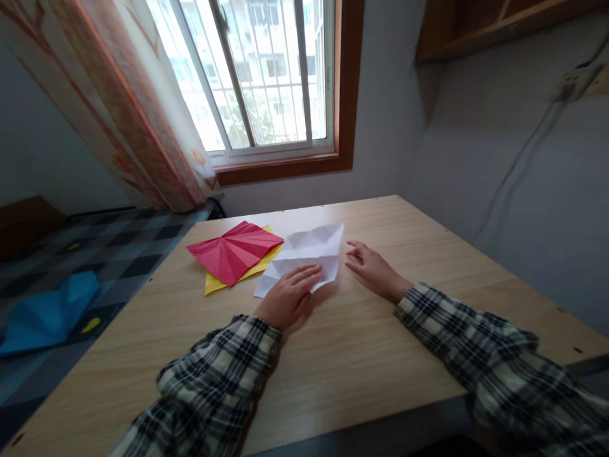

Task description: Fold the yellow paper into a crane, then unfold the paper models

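Observation:
A creased sheet of white paper (311, 244) lies on the wooden table, its edges lifting a little. Across its near part rests my left hand (292, 295), fingers stretched out flat on the paper. My right hand (371, 270) is just right of the sheet, fingers apart and slightly bent, with nothing in it. Left of the white sheet is a red paper (233, 251) with fan-like creases. It partly covers a yellow paper (216, 284), of which only the edges show.
The light wooden table (361, 355) stands below a barred window (266, 76). To its left, a blue folded paper (52, 311) lies on a checked bed cover (128, 254). A curtain (124, 95) hangs at the left. A shelf (504, 28) and a socket with a cord (514, 165) are on the right wall.

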`<control>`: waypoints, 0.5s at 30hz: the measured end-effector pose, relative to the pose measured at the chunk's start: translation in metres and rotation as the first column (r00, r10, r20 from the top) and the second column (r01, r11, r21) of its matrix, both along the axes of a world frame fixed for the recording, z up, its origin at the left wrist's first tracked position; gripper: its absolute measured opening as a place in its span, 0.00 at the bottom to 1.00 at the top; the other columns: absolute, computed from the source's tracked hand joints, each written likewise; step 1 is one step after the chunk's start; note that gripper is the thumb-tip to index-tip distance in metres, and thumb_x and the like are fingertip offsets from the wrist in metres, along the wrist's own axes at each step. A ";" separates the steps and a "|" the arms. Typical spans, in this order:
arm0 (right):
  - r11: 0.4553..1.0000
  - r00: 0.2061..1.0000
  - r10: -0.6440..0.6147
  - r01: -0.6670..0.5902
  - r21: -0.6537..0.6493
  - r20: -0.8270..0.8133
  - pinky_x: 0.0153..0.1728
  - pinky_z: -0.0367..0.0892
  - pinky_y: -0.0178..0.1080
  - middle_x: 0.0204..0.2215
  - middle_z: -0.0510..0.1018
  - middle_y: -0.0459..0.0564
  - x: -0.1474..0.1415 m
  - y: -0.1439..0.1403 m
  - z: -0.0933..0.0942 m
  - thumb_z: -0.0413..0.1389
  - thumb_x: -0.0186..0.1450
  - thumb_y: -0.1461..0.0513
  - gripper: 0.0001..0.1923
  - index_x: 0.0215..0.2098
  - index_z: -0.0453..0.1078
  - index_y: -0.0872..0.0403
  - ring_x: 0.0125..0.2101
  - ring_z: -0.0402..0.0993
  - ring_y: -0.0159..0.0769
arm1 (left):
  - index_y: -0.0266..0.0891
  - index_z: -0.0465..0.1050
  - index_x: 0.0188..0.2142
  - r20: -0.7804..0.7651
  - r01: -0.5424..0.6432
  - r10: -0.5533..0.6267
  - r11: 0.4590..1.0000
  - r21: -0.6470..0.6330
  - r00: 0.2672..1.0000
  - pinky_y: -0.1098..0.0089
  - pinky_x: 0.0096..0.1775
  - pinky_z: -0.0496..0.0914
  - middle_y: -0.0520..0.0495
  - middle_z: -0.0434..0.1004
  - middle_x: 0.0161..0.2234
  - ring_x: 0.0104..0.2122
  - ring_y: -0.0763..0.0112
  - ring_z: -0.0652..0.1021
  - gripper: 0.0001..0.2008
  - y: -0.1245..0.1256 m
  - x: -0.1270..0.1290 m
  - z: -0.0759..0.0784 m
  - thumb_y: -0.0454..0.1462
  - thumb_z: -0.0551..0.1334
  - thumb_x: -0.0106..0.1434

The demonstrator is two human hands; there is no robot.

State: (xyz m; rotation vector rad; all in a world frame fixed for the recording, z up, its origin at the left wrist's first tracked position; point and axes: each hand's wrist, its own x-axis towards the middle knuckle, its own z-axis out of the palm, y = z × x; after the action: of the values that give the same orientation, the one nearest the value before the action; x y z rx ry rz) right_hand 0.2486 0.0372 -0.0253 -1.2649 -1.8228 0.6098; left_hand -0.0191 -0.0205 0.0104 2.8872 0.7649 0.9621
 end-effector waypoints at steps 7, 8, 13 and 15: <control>0.999 0.996 -0.007 0.003 -0.048 -0.092 0.52 0.72 0.46 0.58 0.71 0.63 0.019 0.006 0.003 0.61 0.61 0.62 0.41 0.70 0.53 0.56 0.48 0.77 0.42 | 0.47 0.74 0.57 -0.164 -0.022 -0.023 0.963 -0.268 0.986 0.47 0.61 0.66 0.44 0.68 0.64 0.63 0.56 0.68 0.24 -0.006 0.004 -0.003 0.29 0.56 0.64; 1.000 0.998 0.010 -0.011 -0.008 -0.055 0.53 0.71 0.46 0.58 0.70 0.63 0.022 0.005 0.006 0.61 0.61 0.62 0.38 0.68 0.57 0.56 0.48 0.76 0.42 | 0.48 0.74 0.57 -0.178 -0.026 -0.028 0.956 -0.293 0.984 0.47 0.61 0.66 0.44 0.68 0.65 0.63 0.56 0.68 0.25 -0.005 0.004 -0.003 0.28 0.56 0.63; 0.994 0.994 0.090 -0.093 0.062 0.058 0.54 0.70 0.48 0.57 0.73 0.59 0.033 0.004 0.014 0.62 0.61 0.62 0.30 0.62 0.66 0.54 0.49 0.75 0.42 | 0.49 0.75 0.56 -0.168 0.004 -0.067 0.935 -0.355 0.984 0.48 0.62 0.65 0.45 0.67 0.65 0.64 0.57 0.68 0.27 -0.005 0.003 0.000 0.27 0.56 0.62; 0.993 0.993 0.114 -0.115 0.037 0.024 0.54 0.71 0.48 0.57 0.73 0.58 0.038 0.008 0.013 0.62 0.61 0.61 0.29 0.61 0.68 0.53 0.50 0.75 0.43 | 0.49 0.76 0.56 -0.151 0.020 -0.080 0.931 -0.364 0.985 0.47 0.62 0.65 0.45 0.68 0.65 0.64 0.57 0.68 0.26 -0.005 0.003 0.000 0.27 0.56 0.62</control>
State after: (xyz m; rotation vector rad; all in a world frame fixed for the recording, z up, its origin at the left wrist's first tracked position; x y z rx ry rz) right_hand 0.2861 0.0448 -0.0126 -1.1519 -1.9262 0.6220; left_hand -0.0163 -0.0257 0.0106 2.6651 0.7765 0.5145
